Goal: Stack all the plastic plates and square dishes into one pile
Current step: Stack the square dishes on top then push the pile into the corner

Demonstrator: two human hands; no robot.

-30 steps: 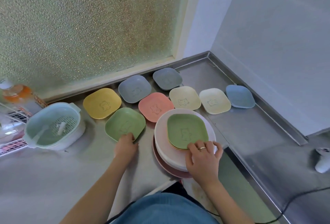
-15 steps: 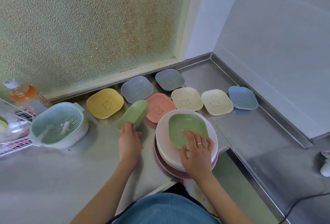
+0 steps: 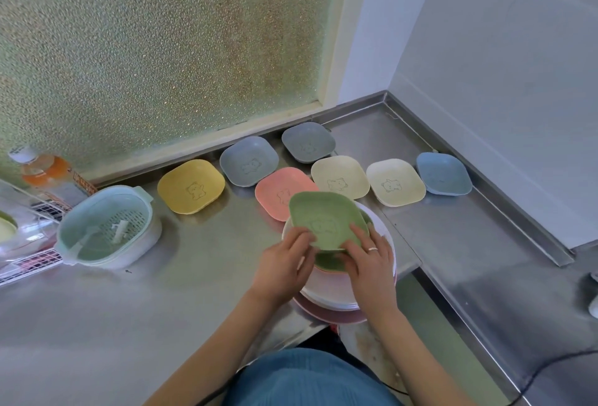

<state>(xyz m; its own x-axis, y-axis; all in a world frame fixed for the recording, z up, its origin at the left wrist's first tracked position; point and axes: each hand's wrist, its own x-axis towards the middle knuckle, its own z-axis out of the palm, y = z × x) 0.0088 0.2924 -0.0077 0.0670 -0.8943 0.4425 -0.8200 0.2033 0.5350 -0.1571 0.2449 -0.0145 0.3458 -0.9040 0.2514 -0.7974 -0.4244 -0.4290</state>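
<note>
A green square dish point(image 3: 326, 219) is held over the pile of round plates point(image 3: 326, 295), just above another green dish point(image 3: 330, 261) lying on top. My left hand point(image 3: 283, 268) grips its near left edge and my right hand point(image 3: 369, 263) grips its near right edge. Loose square dishes lie along the back of the steel counter point(image 3: 210, 263): a yellow one point(image 3: 191, 186), a grey-blue one point(image 3: 249, 161), a dark grey one point(image 3: 307, 142), a pink one point(image 3: 278, 192), two cream ones point(image 3: 339, 176) point(image 3: 394, 186) and a light blue one point(image 3: 443, 173).
A mint colander bowl point(image 3: 105, 231) stands at the left, beside a wire rack point(image 3: 26, 263) and an orange drink bottle point(image 3: 45, 172). A frosted window point(image 3: 161, 49) backs the counter. A lower steel surface point(image 3: 517, 292) lies to the right, with a black cable point(image 3: 550, 370).
My left hand lifted the green dish from the counter and carried it right over the pile. My right hand rose from the lower green dish and took the carried dish's right edge.
</note>
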